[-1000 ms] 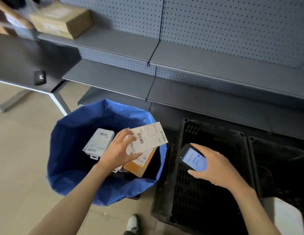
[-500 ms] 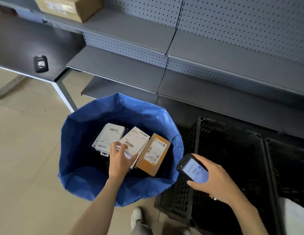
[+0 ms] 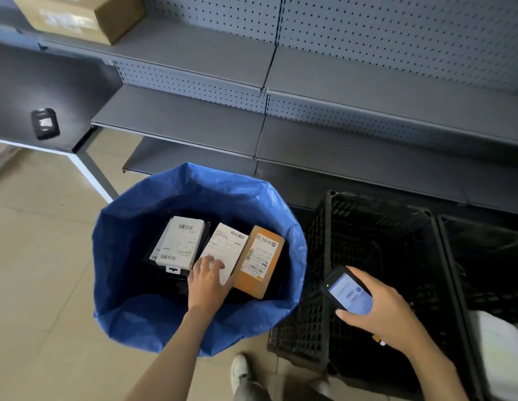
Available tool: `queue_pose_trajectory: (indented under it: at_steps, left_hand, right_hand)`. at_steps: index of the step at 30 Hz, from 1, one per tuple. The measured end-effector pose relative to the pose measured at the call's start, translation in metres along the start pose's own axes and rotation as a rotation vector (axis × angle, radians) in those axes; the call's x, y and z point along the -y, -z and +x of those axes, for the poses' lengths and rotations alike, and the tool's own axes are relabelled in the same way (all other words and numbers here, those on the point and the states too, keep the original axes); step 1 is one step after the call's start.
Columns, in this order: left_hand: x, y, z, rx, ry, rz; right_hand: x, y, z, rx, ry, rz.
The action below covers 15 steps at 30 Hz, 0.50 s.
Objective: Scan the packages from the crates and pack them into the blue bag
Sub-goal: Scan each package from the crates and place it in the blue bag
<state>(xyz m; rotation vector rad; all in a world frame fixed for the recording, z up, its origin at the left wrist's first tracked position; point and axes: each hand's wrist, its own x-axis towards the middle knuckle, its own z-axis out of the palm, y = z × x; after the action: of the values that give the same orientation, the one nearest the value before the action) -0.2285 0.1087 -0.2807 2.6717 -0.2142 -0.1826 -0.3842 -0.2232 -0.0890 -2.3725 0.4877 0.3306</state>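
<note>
1. Since a second ago the white package (image 3: 226, 247) has gone from held above the blue bag (image 3: 113, 256) to lying inside it, between a second white package (image 3: 179, 244) and an orange box (image 3: 260, 261).
2. The left hand (image 3: 208, 285) rests on its near end, fingers spread and fairly straight.
3. The right hand (image 3: 382, 314) grips the scanner (image 3: 350, 293) over the black crate (image 3: 324, 256), screen lit.
4. Both hands are well apart.
</note>
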Motion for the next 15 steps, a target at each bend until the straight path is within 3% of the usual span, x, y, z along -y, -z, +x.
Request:
queue_pose_trajectory:
  at_steps: [6, 15]
  left_hand:
    - [-0.058, 0.025, 0.004, 0.088, -0.242, 0.029]
    - [-0.193, 0.016, -0.012, 0.060, -0.676, -0.034]
  right_hand:
    - [-0.022, 0.016, -0.010, -0.069, -0.058, -0.076]
    - [-0.087, 0.052, -0.052, -0.256, -0.193, -0.025]
